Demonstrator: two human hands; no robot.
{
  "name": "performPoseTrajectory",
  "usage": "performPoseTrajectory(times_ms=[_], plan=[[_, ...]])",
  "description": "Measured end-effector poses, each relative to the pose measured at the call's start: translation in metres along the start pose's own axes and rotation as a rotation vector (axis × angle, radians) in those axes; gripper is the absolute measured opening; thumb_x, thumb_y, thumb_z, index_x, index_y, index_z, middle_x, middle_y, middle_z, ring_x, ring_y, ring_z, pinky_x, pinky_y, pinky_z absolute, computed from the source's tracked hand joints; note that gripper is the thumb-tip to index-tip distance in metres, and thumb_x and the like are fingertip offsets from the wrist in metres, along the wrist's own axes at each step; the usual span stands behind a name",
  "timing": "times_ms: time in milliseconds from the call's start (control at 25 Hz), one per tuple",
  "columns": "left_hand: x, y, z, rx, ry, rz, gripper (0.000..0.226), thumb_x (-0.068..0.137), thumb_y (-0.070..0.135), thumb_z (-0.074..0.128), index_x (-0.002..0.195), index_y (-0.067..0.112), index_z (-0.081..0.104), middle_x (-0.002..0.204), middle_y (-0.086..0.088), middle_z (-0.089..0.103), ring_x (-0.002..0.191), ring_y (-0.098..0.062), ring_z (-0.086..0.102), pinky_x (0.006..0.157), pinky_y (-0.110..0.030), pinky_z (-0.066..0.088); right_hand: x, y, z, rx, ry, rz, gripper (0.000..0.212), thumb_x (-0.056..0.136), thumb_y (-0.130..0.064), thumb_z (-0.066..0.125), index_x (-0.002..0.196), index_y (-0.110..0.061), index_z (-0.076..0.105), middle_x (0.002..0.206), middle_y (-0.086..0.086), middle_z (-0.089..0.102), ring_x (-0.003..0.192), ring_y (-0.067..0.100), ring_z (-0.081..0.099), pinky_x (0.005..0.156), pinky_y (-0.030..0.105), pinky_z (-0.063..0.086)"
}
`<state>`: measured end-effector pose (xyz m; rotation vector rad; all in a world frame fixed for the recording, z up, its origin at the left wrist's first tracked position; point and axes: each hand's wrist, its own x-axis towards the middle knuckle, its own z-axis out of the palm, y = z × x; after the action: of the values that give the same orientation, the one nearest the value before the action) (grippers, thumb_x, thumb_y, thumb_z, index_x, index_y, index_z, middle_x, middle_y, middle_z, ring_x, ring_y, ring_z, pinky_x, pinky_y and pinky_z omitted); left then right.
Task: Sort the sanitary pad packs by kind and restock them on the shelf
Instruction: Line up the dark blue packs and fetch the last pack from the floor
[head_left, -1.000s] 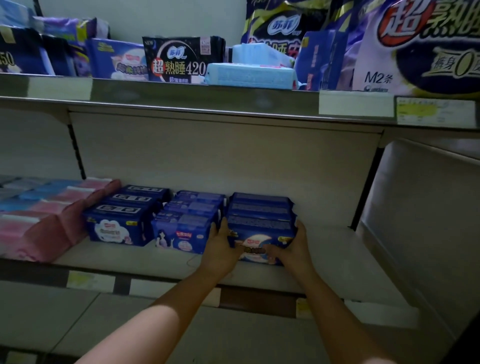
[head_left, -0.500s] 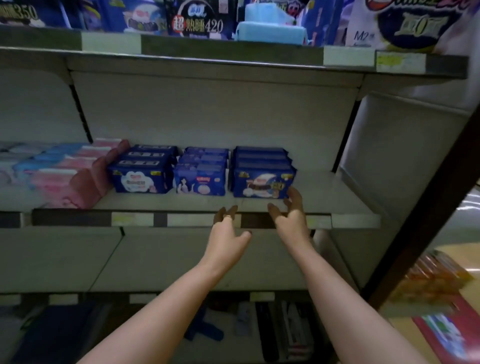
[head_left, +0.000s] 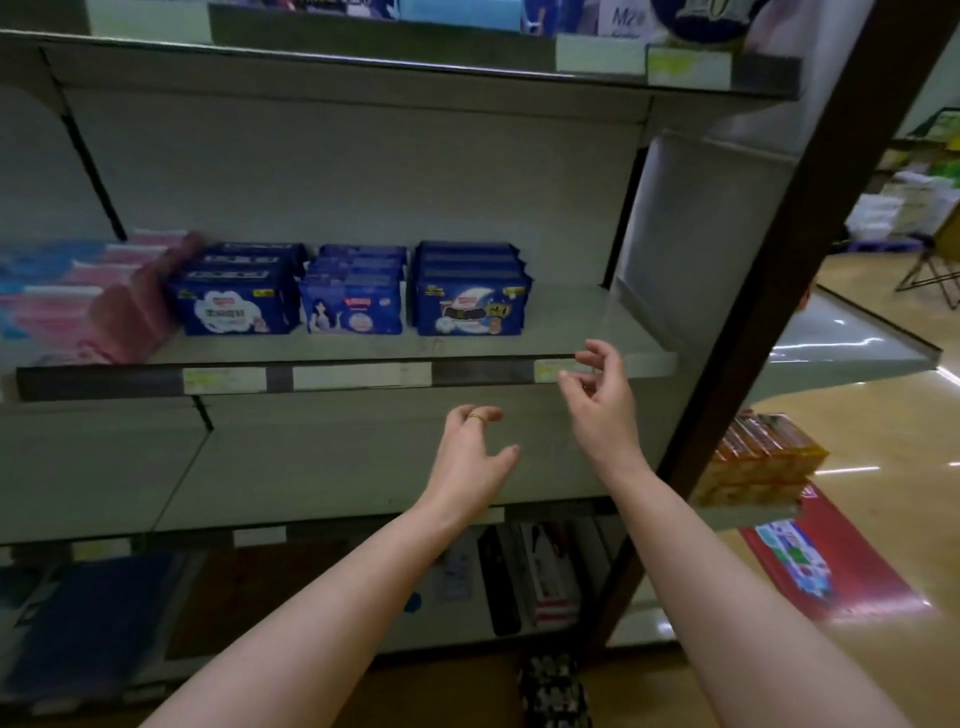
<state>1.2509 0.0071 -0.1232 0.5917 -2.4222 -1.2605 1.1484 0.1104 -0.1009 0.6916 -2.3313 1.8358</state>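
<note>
Three rows of dark blue pad packs stand side by side on the middle shelf (head_left: 597, 332): the left row (head_left: 234, 309), the middle row (head_left: 356, 312) and the right row (head_left: 470, 309). Pink and light blue packs (head_left: 78, 301) lie to their left. My left hand (head_left: 470, 460), with a ring on one finger, hangs in front of the panel below the shelf, fingers loosely curled and holding nothing. My right hand (head_left: 602, 400) is at the shelf's front edge, right of the blue rows, fingers relaxed and holding nothing.
The upper shelf (head_left: 467, 49) carries more packs and a light blue pack (head_left: 460, 8). Dark goods fill the bottom shelf (head_left: 524, 571). A dark brown post (head_left: 769, 332) bounds the shelf on the right. Orange boxes (head_left: 758, 460) and a red floor mat (head_left: 831, 566) lie beyond it.
Both hands let go of the right row of blue packs and drew back from the shelf. The view has pulled away and swung right, showing the aisle.
</note>
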Motion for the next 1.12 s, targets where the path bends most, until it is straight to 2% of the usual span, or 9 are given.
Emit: performPoseTrajectory(times_ms=[240, 400, 520, 680, 920, 1040, 1120], plan=[[-0.003, 0.031, 0.059, 0.017, 0.035, -0.025, 0.046, 0.089, 0.025, 0.059, 0.131, 0.017, 0.045, 0.138, 0.001, 0.036, 0.126, -0.012, 0.040, 0.106, -0.026, 0.033, -0.005, 0.036, -0.056, 0.037, -0.074, 0.002, 0.039, 0.090, -0.015, 0.057, 0.127, -0.017, 0.043, 0.115, 0.001, 0.052, 0.084, 0.006, 0.054, 0.077, 0.020, 0.046], [-0.019, 0.052, 0.121, 0.012, 0.040, -0.100, 0.046, 0.089, 0.025, 0.058, 0.132, 0.017, 0.044, 0.137, 0.002, 0.036, 0.125, -0.011, 0.041, 0.103, -0.024, 0.034, -0.005, 0.071, -0.109, 0.034, -0.177, -0.011, 0.038, 0.090, -0.012, 0.056, 0.126, -0.017, 0.043, 0.110, -0.001, 0.052, 0.080, 0.003, 0.053, 0.071, 0.007, 0.044], [-0.030, 0.057, 0.163, 0.017, 0.053, -0.160, 0.045, 0.089, 0.025, 0.058, 0.132, 0.018, 0.044, 0.136, 0.002, 0.036, 0.126, -0.011, 0.040, 0.101, -0.022, 0.033, -0.002, 0.101, -0.135, 0.051, -0.235, 0.027, 0.038, 0.091, -0.013, 0.056, 0.126, -0.019, 0.043, 0.109, -0.001, 0.053, 0.082, 0.003, 0.054, 0.070, 0.005, 0.043], [-0.043, 0.047, 0.190, 0.038, 0.063, -0.233, 0.046, 0.090, 0.026, 0.057, 0.133, 0.017, 0.044, 0.136, 0.001, 0.037, 0.125, -0.012, 0.042, 0.100, -0.019, 0.031, -0.008, 0.129, -0.136, 0.095, -0.322, 0.080, 0.034, 0.091, -0.013, 0.055, 0.121, -0.024, 0.042, 0.106, -0.001, 0.053, 0.087, 0.008, 0.054, 0.074, 0.011, 0.044], [-0.044, 0.006, 0.218, 0.034, 0.015, -0.342, 0.046, 0.091, 0.024, 0.057, 0.134, 0.016, 0.043, 0.137, 0.000, 0.039, 0.125, -0.013, 0.043, 0.107, -0.029, 0.037, -0.028, 0.186, -0.124, 0.043, -0.369, 0.215, 0.036, 0.093, -0.017, 0.054, 0.127, -0.019, 0.043, 0.106, -0.003, 0.054, 0.092, 0.008, 0.055, 0.082, 0.020, 0.046], [-0.045, -0.017, 0.234, 0.035, 0.000, -0.401, 0.046, 0.091, 0.024, 0.056, 0.135, 0.018, 0.042, 0.134, -0.002, 0.041, 0.124, -0.015, 0.044, 0.102, -0.024, 0.037, -0.039, 0.215, -0.120, 0.037, -0.394, 0.255, 0.025, 0.093, -0.014, 0.052, 0.114, -0.025, 0.044, 0.096, -0.006, 0.054, 0.084, 0.000, 0.053, 0.075, 0.013, 0.045], [-0.046, -0.040, 0.248, 0.014, -0.022, -0.429, 0.045, 0.092, 0.024, 0.056, 0.134, 0.019, 0.043, 0.131, 0.000, 0.044, 0.114, -0.010, 0.050, 0.094, -0.015, 0.039, -0.046, 0.243, -0.113, 0.021, -0.410, 0.296, 0.027, 0.092, -0.009, 0.052, 0.105, -0.030, 0.042, 0.092, -0.012, 0.053, 0.084, 0.001, 0.053, 0.075, 0.015, 0.045]])
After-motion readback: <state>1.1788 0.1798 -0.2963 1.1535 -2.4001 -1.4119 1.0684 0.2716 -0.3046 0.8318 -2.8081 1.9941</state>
